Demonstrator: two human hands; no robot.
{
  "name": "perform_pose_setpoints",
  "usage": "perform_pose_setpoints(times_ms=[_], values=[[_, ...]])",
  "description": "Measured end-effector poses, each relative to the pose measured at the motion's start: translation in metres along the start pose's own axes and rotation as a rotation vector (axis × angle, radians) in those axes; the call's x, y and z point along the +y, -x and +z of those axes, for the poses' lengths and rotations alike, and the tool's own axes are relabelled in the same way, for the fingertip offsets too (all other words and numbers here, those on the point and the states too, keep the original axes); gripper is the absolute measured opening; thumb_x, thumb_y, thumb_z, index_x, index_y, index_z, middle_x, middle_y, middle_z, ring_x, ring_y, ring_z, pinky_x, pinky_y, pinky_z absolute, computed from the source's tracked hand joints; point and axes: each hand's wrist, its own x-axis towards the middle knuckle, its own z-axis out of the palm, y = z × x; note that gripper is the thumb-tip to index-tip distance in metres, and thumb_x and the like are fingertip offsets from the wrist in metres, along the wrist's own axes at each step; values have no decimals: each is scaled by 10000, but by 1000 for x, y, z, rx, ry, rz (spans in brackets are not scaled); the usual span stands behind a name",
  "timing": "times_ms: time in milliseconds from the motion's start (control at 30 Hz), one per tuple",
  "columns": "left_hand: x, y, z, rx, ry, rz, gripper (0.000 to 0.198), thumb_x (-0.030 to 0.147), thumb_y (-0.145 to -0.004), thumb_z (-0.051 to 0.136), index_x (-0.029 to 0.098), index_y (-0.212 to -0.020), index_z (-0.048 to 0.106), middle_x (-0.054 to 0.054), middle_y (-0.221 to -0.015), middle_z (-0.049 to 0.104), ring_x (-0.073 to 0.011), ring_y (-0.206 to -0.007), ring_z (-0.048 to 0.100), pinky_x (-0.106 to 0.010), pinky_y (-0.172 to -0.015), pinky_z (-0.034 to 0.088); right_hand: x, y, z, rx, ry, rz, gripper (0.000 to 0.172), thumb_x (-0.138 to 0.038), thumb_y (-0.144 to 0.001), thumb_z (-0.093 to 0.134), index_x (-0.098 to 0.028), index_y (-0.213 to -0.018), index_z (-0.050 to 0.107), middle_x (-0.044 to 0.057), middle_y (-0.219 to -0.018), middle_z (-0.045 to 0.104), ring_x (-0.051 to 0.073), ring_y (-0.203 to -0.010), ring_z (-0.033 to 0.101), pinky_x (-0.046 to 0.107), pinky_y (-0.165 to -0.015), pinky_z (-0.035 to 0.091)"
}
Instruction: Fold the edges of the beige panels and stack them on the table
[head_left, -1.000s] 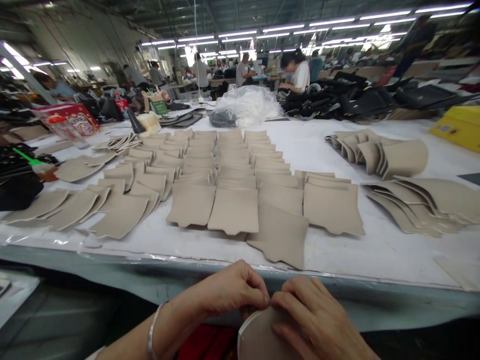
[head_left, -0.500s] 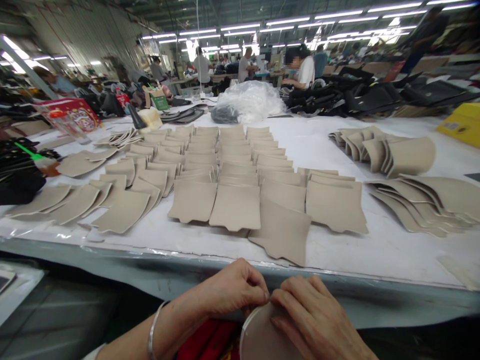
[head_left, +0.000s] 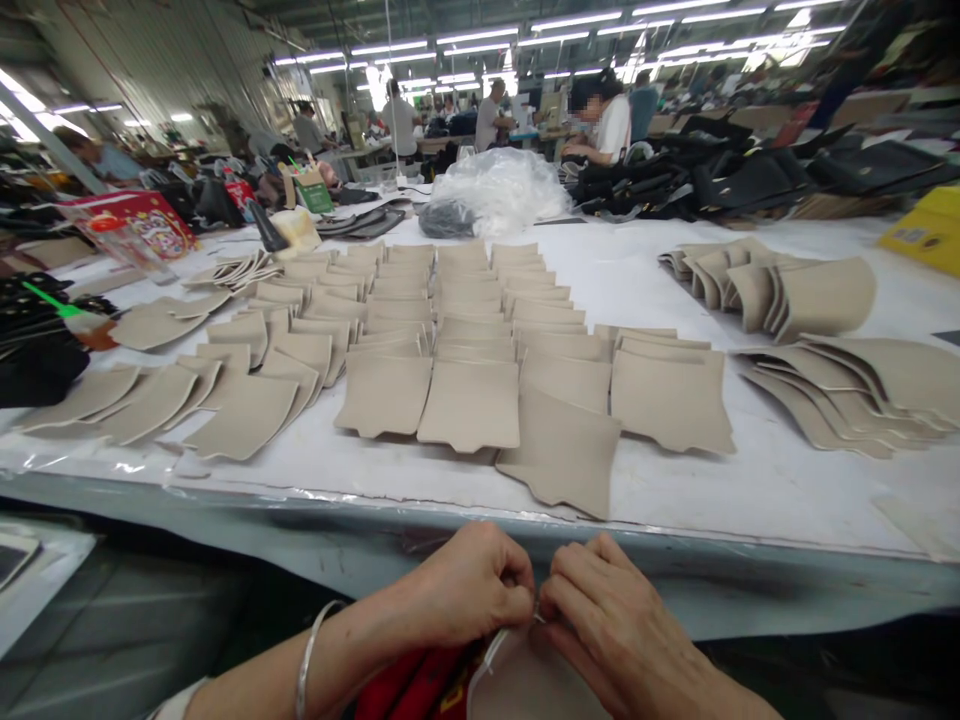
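Beige panel (head_left: 529, 685) sits low, below the near edge of the table (head_left: 750, 500) and over the person's lap, not on the tabletop. Left hand (head_left: 469, 585) and right hand (head_left: 622, 625) meet at its top edge, knuckles nearly touching. Both are pinched tight on that edge, thumb against forefinger, at about the same spot. Panel hangs down and back toward the person from the pinch. Its lower part runs out of frame, so I cannot tell the long axis. Pale rim shows along its left curve. Both hands are equally near; neither leads. Red cloth (head_left: 405, 685) lies under the left wrist, silver bangle (head_left: 306, 665) on that wrist.

Counts: hands 2, held panel 1. Flat beige pieces (head_left: 469, 405) on the table: four lead pieces across the front of the centre block, with rows overlapped behind them, too stacked for an exact count. One left fan (head_left: 240, 415) of the same material, loosely shingled. Right side: one curled stack (head_left: 817, 295), one flat fanned stack (head_left: 847, 395). One clear plastic bag (head_left: 502, 190) at the far side, one red box (head_left: 142, 225) far left, one yellow box (head_left: 926, 230) far right. Black parts (head_left: 750, 180) are heaped beyond. Other people (head_left: 611, 125) work at benches in the back, well apart from these hands.
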Motion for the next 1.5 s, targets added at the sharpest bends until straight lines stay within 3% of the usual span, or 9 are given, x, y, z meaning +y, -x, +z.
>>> perform_pose_setpoints(times_ms=[267, 500, 633, 833, 967, 1100, 1200, 1300, 1500], values=[[10, -1, -5, 83, -156, 1, 162, 158, -600, 460, 131, -623, 618, 39, -542, 431, -102, -581, 421, -206, -527, 272, -5, 2, -6, -66, 106, -19, 188, -116, -858, 618, -210, -756, 490, -24, -735, 546, 178, -651, 476, 342, -616, 286], [22, 3, -20, 15, -224, 141, 78, 131, -655, 482, 143, -585, 514, 54, -555, 312, -74, -556, 307, -218, -509, 204, -20, -5, -53, -270, 166, -194, 252, -102, -926, 557, -223, -723, 469, -17, -750, 566, 182, -681, 498, 344, -631, 345], [21, 3, -24, -59, -136, 144, 89, 152, -673, 467, 152, -637, 548, 55, -541, 370, -78, -546, 340, -201, -495, 234, -12, -13, -52, -229, 113, -85, 195, -158, -959, 567, -213, -777, 521, 4, -836, 585, 206, -756, 508, 343, -672, 337], [27, 4, -33, -74, 49, 140, 117, 173, -672, 495, 130, -698, 600, 46, -599, 431, -81, -580, 358, -196, -516, 272, -6, -17, -37, -33, 85, -105, 306, -146, -1043, 368, -188, -772, 504, -7, -718, 527, 190, -691, 464, 343, -709, 289], [60, 12, -56, -58, 96, 161, 133, 233, -711, 549, 113, -710, 608, 47, -602, 433, -77, -578, 343, -205, -523, 258, -14, -37, -60, 0, 136, -107, 276, -113, -1022, 388, -192, -786, 508, -4, -711, 528, 192, -662, 453, 365, -745, 295], [84, 17, -68, -138, 179, 180, 136, 246, -732, 592, 113, -726, 620, 50, -610, 436, -74, -593, 335, -209, -546, 243, -22, -57, -89, 91, 209, -127, 243, -100, -1006, 406, -200, -808, 505, -16, -696, 534, 181, -646, 482, 376, -777, 303], [72, 12, -59, -228, 247, 157, 121, 229, -711, 593, 115, -723, 632, 36, -633, 484, -82, -611, 367, -212, -565, 264, -24, -52, -89, 43, 190, -86, 238, -126, -1006, 400, -217, -816, 509, -18, -720, 571, 179, -664, 527, 370, -781, 316], [41, 2, -37, -281, 245, 100, 110, 217, -652, 586, 126, -693, 633, 42, -609, 468, -85, -592, 353, -215, -552, 267, -24, -28, -67, -71, 91, 2, 212, -129, -973, 442, -229, -795, 501, -37, -707, 586, 175, -670, 550, 360, -755, 331], [2, -5, -11, -247, 224, 51, 121, 228, -637, 551, 131, -681, 610, 41, -622, 450, -91, -609, 362, -210, -560, 287, -25, 4, -29, -89, 88, 113, 214, -95, -951, 435, -218, -799, 521, -18, -721, 588, 190, -674, 537, 379, -795, 308]])
